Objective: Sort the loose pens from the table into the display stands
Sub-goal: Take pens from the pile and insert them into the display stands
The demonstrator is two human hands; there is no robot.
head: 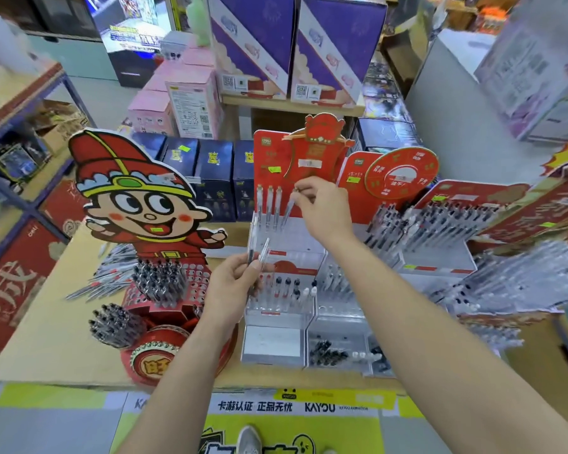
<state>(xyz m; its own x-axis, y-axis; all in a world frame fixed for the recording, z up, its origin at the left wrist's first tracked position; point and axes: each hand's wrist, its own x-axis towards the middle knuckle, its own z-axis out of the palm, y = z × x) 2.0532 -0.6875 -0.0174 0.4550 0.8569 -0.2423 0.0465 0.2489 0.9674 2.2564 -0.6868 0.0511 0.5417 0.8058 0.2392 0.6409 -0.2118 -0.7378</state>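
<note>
My left hand (235, 283) grips a small bunch of clear pens (259, 253) over the front of a red and clear display stand (276, 342). My right hand (322, 208) reaches to the stand's back row and pinches the top of one clear pen (288, 208), which leans beside three upright pens (269, 204). Loose pens (109, 276) lie on the table (56, 326) at the left, behind a cartoon-figure stand (164, 299) full of dark-capped pens.
More pen stands (440, 231) crowd the right side, with a second clear stand (341, 329) right of the first. Blue boxes (210, 178) stand behind, pink and purple boxes farther back. A shelf (20, 132) runs along the left. My shoe (248, 439) shows below the table edge.
</note>
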